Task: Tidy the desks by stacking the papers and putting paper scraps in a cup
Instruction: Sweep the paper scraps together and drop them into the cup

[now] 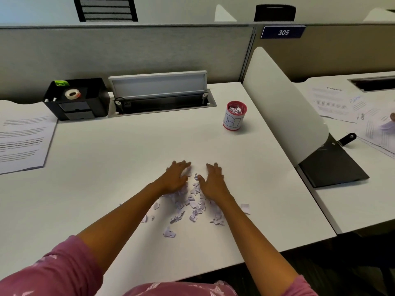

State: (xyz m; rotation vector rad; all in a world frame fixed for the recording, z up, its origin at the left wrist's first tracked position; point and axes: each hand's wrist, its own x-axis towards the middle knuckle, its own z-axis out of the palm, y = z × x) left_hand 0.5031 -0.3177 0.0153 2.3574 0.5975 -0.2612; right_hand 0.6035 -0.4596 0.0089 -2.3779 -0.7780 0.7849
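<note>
Both hands flat on the desk [128,150], fingers straight, nothing gripped. Left hand [175,178] and right hand [213,182] are bracketing the far end of the scrap pile, palms down, looking like they're corralling it inward. Neither one is pinching or lifting anything.

Paper scraps [192,206] are lying between and under the wrists, spreading back toward the person. A few strays are sitting apart from the main pile: one [169,232] nearer the desk edge, one [245,208] off to the right of the right forearm.

Cup [235,118] is standing upright well beyond the hands, toward the right rear of the desk, near the white divider [277,99]. It's already holding scraps up near the rim, so I'd say part of the scrap job is done. The pile on the desk is what's left here.

Papers: one printed sheet or stack [21,142] is lying squared at the far left. On the neighbouring desk, sheets [342,103] are lying loose and overlapping, so stacking there looks unfinished.

Writing: cup label is showing hand-drawn "BI", the rest is turning out of view. Blue partition sign [283,32] is reading "305". Print on the sheets is too small to read. Black organiser [74,101] with a tape roll is sitting at the rear left.
</note>
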